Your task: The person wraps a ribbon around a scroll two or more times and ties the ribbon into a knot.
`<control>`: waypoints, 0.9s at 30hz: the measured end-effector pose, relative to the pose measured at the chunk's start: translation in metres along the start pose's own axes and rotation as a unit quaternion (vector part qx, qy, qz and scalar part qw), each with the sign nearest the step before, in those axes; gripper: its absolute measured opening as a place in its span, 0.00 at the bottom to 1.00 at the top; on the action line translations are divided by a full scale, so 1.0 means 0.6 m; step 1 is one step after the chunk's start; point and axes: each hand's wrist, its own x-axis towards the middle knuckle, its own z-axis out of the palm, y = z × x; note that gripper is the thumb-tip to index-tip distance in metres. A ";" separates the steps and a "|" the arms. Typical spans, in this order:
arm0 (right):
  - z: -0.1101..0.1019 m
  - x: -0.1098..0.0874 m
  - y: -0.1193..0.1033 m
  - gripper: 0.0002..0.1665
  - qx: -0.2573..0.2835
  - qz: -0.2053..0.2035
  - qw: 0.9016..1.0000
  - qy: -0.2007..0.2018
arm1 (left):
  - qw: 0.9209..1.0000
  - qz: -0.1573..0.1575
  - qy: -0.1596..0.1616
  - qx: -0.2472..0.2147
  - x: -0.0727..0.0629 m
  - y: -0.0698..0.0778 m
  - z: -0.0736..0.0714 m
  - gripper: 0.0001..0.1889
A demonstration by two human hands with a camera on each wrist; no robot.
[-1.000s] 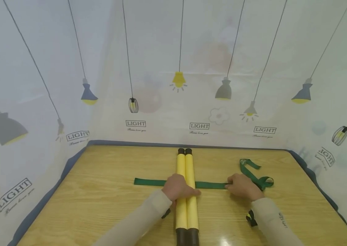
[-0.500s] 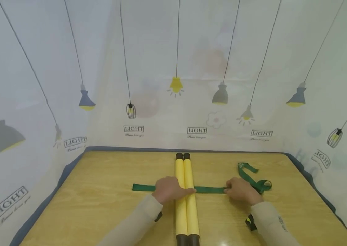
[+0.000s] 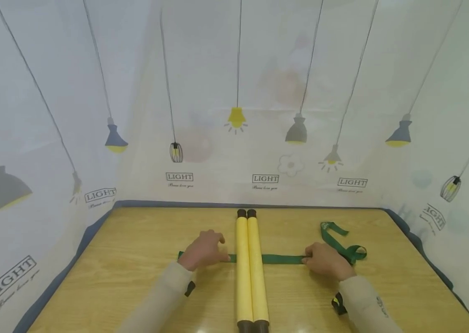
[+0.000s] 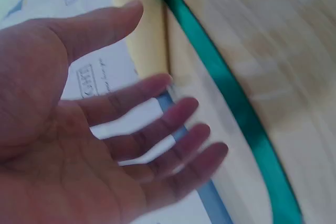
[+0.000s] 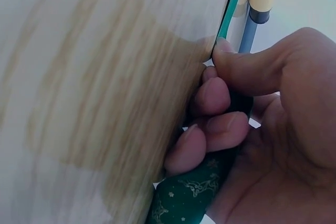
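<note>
Two yellow tubes with dark end caps lie side by side down the middle of the table. A green ribbon runs crosswise beneath them, its short end to the left. My left hand hovers over that left part of the ribbon, fingers spread and apart from it in the left wrist view, where the ribbon lies on the wood. With thumb and curled fingers, my right hand pinches the ribbon right of the tubes. The patterned rest of the ribbon passes under its palm.
Loose loops of the ribbon lie at the right of the wooden table. Each wrist has a dark strap, the right strap showing below the sleeve. A white sheet printed with lamps stands round the table's back and sides.
My left hand has let go of the yellow tubes and moved left over the ribbon's short end. The right hand keeps its pinch on the ribbon. The head view has tilted up slightly.
</note>
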 end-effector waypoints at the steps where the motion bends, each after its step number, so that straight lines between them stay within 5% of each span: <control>1: -0.001 0.000 0.000 0.18 0.000 -0.001 1.000 -0.001 | 1.000 0.012 -0.008 0.007 0.000 -0.008 0.000 0.27; 11: -0.003 0.001 -0.002 0.16 -0.004 -0.001 1.000 -0.002 | 0.998 0.062 -0.021 0.014 0.003 -0.041 -0.001 0.14; 20: 0.001 -0.003 -0.002 0.19 0.001 0.002 1.000 -0.003 | 0.998 0.037 -0.048 -0.036 0.006 -0.046 0.008 0.09; 27: 0.001 -0.002 0.000 0.22 0.003 -0.004 1.000 0.003 | 0.996 0.055 -0.044 -0.044 0.008 -0.059 0.005 0.07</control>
